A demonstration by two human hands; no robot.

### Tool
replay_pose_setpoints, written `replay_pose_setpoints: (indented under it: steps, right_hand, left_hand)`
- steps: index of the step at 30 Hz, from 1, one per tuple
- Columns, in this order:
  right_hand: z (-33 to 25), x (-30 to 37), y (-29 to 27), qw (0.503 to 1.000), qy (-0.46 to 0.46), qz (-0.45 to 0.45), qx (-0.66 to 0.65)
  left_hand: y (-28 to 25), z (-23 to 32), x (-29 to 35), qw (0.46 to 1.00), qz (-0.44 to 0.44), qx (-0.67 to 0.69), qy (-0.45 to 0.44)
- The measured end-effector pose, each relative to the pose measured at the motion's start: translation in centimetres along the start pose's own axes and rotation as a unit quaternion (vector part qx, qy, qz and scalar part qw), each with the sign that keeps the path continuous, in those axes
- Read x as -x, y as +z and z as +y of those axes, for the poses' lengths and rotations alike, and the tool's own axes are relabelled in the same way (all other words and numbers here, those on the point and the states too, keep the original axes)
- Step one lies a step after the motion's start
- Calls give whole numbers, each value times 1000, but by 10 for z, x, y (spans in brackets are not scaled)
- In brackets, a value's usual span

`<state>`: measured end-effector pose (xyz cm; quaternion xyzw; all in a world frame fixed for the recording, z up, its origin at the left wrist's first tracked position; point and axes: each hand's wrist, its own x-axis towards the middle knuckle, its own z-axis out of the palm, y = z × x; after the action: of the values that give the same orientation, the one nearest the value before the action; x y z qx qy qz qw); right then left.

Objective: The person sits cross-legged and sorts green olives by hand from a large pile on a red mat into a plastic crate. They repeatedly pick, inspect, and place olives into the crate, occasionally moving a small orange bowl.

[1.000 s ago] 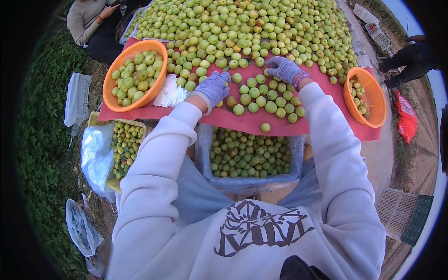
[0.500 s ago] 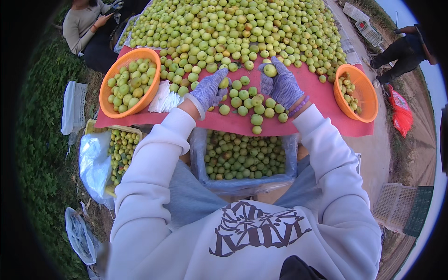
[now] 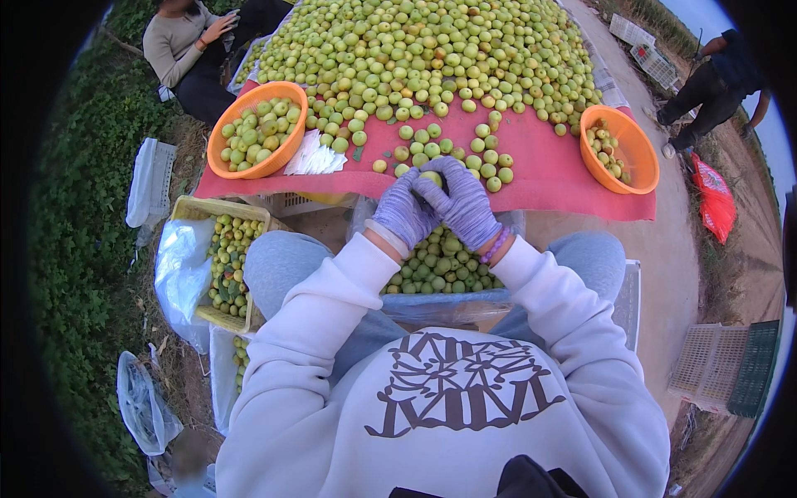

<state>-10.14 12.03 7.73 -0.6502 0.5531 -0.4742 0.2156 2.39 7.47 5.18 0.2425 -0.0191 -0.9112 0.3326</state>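
Note:
My left hand (image 3: 405, 212) and my right hand (image 3: 462, 202), both in purple knitted gloves, are together above the near edge of the red cloth (image 3: 548, 178). Their fingers are closed and touch one another. A round yellow-green jujube (image 3: 431, 178) shows between the fingertips; whatever else they hold is hidden. Just beyond the hands lies a loose group of green jujubes (image 3: 490, 156). Below them, between my knees, a plastic-lined crate (image 3: 448, 307) is filled with green jujubes (image 3: 448, 264), partly covered by my hands.
A large jujube heap (image 3: 432, 58) covers the far table. Orange baskets of jujubes stand at left (image 3: 217, 149) and right (image 3: 647, 158), with white papers (image 3: 315, 158) beside the left one. A yellow crate (image 3: 198, 207) sits lower left. Two people (image 3: 178, 50) (image 3: 718, 83) are beyond.
Both hands have come back from the cloth toward me and met above the crate. Earlier they were apart, each with a jujube. Some loose jujubes have gone from the cloth's near edge.

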Motion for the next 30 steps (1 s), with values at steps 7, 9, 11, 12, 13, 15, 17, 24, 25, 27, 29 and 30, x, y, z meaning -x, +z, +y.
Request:
replay_pose_setpoints:
  steps: [7,9,11,12,13,15,17,24,25,27,29,30]
  right_hand:
    - [-18,58,15,963,-186,-61,186]
    - [0,68,1,962,-116,-128,213]
    - [24,80,-18,951,-52,-171,251]
    - [35,86,-26,940,4,-195,281]
    - [46,89,-31,946,14,-173,273]
    - [63,94,-37,940,97,-168,280]
    - [79,87,-42,962,103,-120,224]
    - [140,4,-74,905,122,44,404]
    - [148,-10,-77,881,154,35,445]
    - [158,-36,-75,865,207,-19,457]
    - [161,-56,-61,862,261,-75,429]
    - [160,-61,-52,863,218,-87,448]
  left_hand:
    - [-50,70,94,975,6,208,76]
    - [-83,139,146,960,-68,159,221]
    - [-129,217,195,913,44,82,397]
    - [-156,252,210,865,163,64,470]
    - [-189,276,224,850,225,53,473]
    - [-250,310,242,807,364,145,441]
    - [-300,315,258,806,459,83,364]
    - [-211,292,198,847,311,-161,401]
    - [-175,280,182,862,232,-233,384]
    - [-109,243,132,806,168,-447,349]
    - [-59,197,75,685,46,-658,309]
    - [-44,166,42,584,82,-741,321]
